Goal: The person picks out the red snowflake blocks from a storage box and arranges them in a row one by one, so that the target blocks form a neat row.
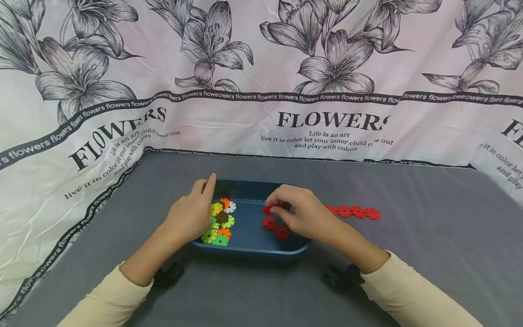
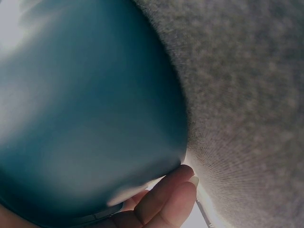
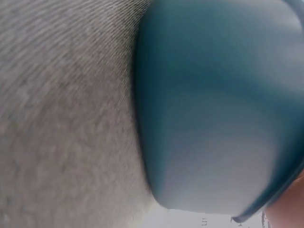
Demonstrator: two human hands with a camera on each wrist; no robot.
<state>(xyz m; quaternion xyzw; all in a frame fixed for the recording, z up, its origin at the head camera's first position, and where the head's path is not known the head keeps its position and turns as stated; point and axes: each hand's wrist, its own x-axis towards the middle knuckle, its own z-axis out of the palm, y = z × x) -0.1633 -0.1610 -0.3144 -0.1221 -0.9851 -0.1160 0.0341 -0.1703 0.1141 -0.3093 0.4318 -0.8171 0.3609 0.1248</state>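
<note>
Head view: a red disc [image 1: 268, 210], judged light, stiff and thin-edged, is being pinched by the right hand [image 1: 300, 213] inside the blue tray [image 1: 249, 249] mid-tabletop; the left hand [image 1: 191, 215], fingers straight, is being rested on the tray's left rim.

Staged tabletop: floral backdrop cloth [image 1: 261, 91], grey mat [image 1: 429, 236].

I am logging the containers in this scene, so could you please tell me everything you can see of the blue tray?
The blue tray is a shallow rectangular dish with rounded corners, smooth and plastic-looking, dark teal. It sits flat on the grey cloth. Mixed-coloured flower discs lie at its left end, red discs at its right. The left hand rests on its left rim; the right hand reaches over its right side, pinching a red disc.
</note>
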